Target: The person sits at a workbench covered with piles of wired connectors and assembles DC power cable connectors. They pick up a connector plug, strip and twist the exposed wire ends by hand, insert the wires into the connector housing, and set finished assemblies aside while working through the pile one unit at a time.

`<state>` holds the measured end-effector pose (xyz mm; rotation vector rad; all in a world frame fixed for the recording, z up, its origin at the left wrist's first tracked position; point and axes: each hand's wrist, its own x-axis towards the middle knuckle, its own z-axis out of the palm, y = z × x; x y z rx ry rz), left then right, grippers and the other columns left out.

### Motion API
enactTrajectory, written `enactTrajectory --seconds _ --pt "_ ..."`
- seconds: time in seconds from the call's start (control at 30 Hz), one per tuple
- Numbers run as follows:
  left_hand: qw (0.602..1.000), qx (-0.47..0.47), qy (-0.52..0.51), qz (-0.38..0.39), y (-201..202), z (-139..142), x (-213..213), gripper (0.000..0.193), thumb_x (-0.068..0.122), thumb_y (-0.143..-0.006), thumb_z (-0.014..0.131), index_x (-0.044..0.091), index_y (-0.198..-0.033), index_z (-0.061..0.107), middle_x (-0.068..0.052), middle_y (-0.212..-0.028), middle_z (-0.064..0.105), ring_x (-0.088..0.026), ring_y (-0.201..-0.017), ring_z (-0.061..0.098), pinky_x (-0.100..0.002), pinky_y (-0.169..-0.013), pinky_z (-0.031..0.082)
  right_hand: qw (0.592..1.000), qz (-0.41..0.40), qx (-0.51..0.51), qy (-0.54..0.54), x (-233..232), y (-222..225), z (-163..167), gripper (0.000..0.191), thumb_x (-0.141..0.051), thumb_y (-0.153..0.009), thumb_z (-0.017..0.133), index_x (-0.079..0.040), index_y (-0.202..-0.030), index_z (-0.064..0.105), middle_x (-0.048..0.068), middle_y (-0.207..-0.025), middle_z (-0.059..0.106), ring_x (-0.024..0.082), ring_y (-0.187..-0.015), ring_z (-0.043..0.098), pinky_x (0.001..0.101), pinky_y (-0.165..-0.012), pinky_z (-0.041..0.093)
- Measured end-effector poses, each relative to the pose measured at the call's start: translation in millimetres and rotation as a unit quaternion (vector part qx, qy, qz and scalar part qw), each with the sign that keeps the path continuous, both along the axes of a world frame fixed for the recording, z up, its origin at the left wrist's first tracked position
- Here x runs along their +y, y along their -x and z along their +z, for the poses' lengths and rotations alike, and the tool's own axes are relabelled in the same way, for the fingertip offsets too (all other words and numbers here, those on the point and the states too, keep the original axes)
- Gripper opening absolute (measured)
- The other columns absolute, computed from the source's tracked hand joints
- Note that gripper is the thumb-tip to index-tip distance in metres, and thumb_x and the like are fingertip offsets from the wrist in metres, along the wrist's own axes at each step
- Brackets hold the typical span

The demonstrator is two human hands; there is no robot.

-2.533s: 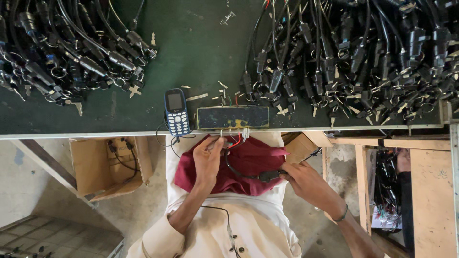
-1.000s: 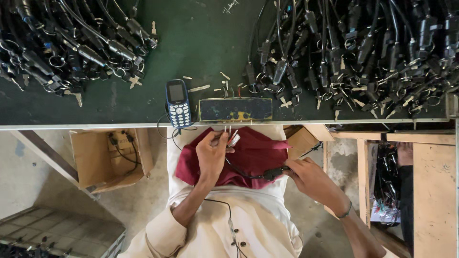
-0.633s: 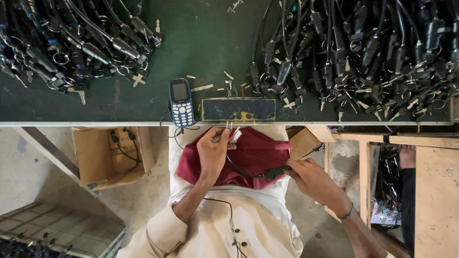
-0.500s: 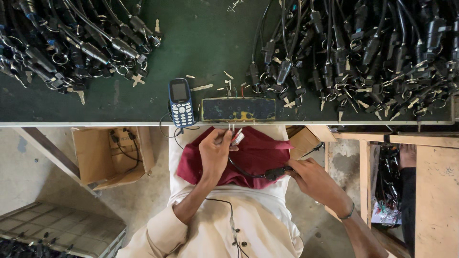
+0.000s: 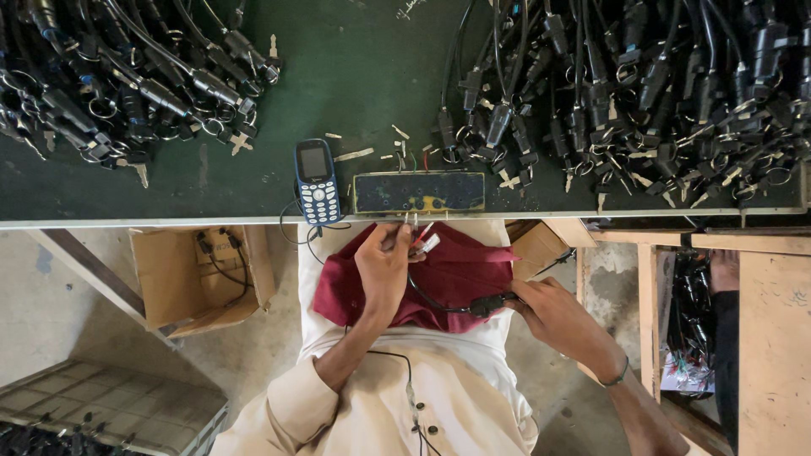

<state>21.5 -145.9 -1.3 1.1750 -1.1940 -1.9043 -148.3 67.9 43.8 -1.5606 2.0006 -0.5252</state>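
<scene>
Left hand (image 5: 382, 268) pinches the cable's wire ends (image 5: 425, 245), just below the desk's near edge (image 5: 169, 221). Right hand (image 5: 553, 314) grips the black connector (image 5: 487, 305) at the other end, over the maroon cloth (image 5: 460, 270). Cable axis runs lower right to upper left; the test block (image 5: 418, 192) lies directly above the wire ends, nearer the left hand.

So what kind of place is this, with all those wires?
Probably a small workshop where cable assemblies are put together: heaps of black cables with connectors cover a green workbench, and the person's left hand and right hand hold one cable.
</scene>
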Motion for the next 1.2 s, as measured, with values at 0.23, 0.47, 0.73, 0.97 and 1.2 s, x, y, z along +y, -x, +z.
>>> enactTrajectory --seconds 0.23,0.47,0.73,0.97,1.2 --pt "1.0 0.001 -0.003 0.013 -11 -10 14 0.018 0.009 -0.102 0.061 -0.008 -0.106 0.065 -0.008 -0.089 0.071 -0.013 -0.076 0.071 -0.035 -0.067 0.063 1.0 -0.009 0.001 -0.015 12 -10 -2 0.015 -0.016 -0.09 0.066 -0.004 -0.092 0.058 0.019 -0.074 0.064 0.043 -0.077 0.06 0.0499 -0.075 0.047" --pt "1.0 0.003 0.004 0.021 -34 -17 44 0.018 0.01 -0.101 0.061 -0.007 -0.104 0.065 -0.008 -0.089 0.071 -0.012 -0.078 0.072 -0.034 -0.069 0.063 0.999 -0.02 0.002 -0.034 41 -31 -7 0.017 -0.017 -0.091 0.067 -0.003 -0.092 0.058 0.02 -0.074 0.064 0.044 -0.079 0.06 0.0507 -0.074 0.047" --pt "0.996 -0.042 0.071 0.045 -58 -16 66 0.019 0.011 -0.103 0.062 -0.007 -0.102 0.066 -0.007 -0.084 0.075 -0.008 -0.075 0.069 -0.025 -0.068 0.058 0.999 -0.026 -0.007 -0.02 59 -52 -1 0.016 -0.017 -0.091 0.066 -0.003 -0.096 0.06 0.019 -0.078 0.066 0.043 -0.082 0.061 0.0504 -0.074 0.047" --pt "0.998 -0.018 0.044 0.038 -44 -12 59 0.019 0.011 -0.102 0.064 -0.008 -0.099 0.066 -0.009 -0.083 0.075 -0.009 -0.073 0.07 -0.026 -0.069 0.06 0.999 -0.034 -0.007 -0.028 50 -42 0 0.016 -0.018 -0.09 0.066 -0.004 -0.095 0.061 0.019 -0.08 0.067 0.043 -0.083 0.061 0.0508 -0.075 0.047" --pt "0.997 -0.043 0.052 0.03 -50 -6 62 0.017 0.011 -0.1 0.065 -0.006 -0.097 0.069 -0.007 -0.084 0.076 -0.007 -0.076 0.07 -0.023 -0.07 0.056 0.999 -0.032 -0.008 -0.035 65 -44 -13 0.017 -0.018 -0.09 0.066 -0.003 -0.095 0.06 0.02 -0.079 0.066 0.044 -0.083 0.06 0.0516 -0.075 0.047"
